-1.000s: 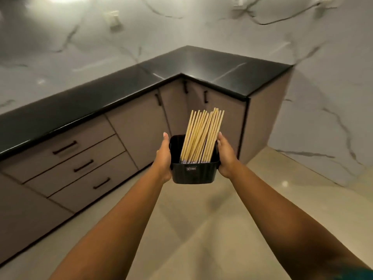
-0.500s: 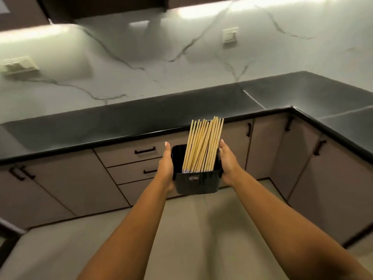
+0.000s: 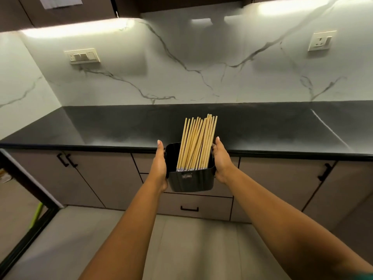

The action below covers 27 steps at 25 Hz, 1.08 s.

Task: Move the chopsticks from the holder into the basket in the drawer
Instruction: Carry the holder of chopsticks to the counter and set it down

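Standing out in front of the person, the black holder point(image 3: 191, 179) is held in the air just short of the front edge of the black countertop point(image 3: 262, 128), which runs the whole width of the room under a marble-patterned wall point(image 3: 181, 73). That counter's surface behind the holder is bare, and tiled floor point(image 3: 201, 249) lies open beneath the outstretched arms. Below the counter edge sit closed cabinet doors and drawers; the bottom drawer point(image 3: 193, 207) with its dark handle shows directly under the holder, shut.

The left hand point(image 3: 160, 164) lies flat against the holder's left side, thumb pointing up along the rim, and the right hand point(image 3: 221, 160) mirrors it on the right side. Between them they clasp the holder; their fingers wrap round its far sides out of sight, so how tightly they curl cannot be told.

The chopsticks point(image 3: 198, 142) stand bunched in the holder's right part, leaning slightly away from the viewer, their pale tops well above the rim and their patterned lower ends just visible behind the front wall. The holder's left part looks dark and open.

A switch plate point(image 3: 82, 55) and a socket point(image 3: 321, 40) sit on the wall. The holder hides the upper drawers behind it. At the left edge a dark frame point(image 3: 26, 182) and something green point(image 3: 36, 215) are cut off and hard to make out. No basket shows anywhere.
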Motion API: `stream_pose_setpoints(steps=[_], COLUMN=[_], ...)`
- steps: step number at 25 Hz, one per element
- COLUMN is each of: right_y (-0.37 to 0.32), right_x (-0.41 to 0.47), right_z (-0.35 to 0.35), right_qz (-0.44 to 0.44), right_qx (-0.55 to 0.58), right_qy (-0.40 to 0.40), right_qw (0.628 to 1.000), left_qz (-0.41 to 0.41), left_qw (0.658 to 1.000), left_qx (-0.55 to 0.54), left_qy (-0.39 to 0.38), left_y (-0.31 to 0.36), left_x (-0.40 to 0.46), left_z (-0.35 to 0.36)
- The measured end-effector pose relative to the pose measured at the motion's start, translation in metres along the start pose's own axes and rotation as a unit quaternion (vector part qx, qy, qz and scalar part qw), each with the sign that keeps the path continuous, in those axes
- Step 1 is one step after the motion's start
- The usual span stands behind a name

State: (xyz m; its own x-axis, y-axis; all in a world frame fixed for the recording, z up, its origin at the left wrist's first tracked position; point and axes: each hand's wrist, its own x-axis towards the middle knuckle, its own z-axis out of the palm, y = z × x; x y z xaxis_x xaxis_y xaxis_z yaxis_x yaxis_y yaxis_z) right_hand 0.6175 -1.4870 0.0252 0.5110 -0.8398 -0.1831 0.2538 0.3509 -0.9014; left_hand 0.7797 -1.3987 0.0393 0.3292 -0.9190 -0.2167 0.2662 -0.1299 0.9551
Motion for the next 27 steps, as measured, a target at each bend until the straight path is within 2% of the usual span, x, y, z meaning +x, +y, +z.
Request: stream_pose_setpoints(steps=[4, 8, 10, 13, 15, 21, 27], right_y=[-0.005, -0.016, -0.022, -0.030, -0.037, -0.047, -0.029], right_x=[0.088, 0.159, 0.190, 0.233, 0.264, 0.348, 0.407], right_z=[0.024, 0.040, 0.042, 0.034, 0.025, -0.002, -0.023], right_qz=[-0.013, -0.035, -0.052, -0.077, -0.072, -0.027, 0.017], right_qx=[0.005, 0.009, -0.016, -0.029, -0.033, -0.036, -0.032], right_qy=[0.008, 0.035, 0.063, 0.082, 0.080, 0.087, 0.082], right_qw=[1.000, 0.999, 0.997, 0.993, 0.994, 0.995, 0.996], left_qz=[-0.005, 0.013, 0.015, 0.029, 0.008, -0.019, -0.054], left_qw=[1.000, 0.995, 0.994, 0.994, 0.996, 0.998, 0.996], left_qx=[-0.020, -0.008, 0.003, 0.037, 0.061, 0.051, 0.065], left_qy=[-0.009, -0.102, -0.109, -0.094, -0.058, -0.030, 0.006], left_y=[0.028, 0.062, 0.072, 0.079, 0.082, 0.073, 0.055], left_x=[0.079, 0.147, 0.181, 0.232, 0.268, 0.355, 0.415], left_z=[-0.030, -0.046, -0.052, -0.048, -0.041, -0.030, -0.031])
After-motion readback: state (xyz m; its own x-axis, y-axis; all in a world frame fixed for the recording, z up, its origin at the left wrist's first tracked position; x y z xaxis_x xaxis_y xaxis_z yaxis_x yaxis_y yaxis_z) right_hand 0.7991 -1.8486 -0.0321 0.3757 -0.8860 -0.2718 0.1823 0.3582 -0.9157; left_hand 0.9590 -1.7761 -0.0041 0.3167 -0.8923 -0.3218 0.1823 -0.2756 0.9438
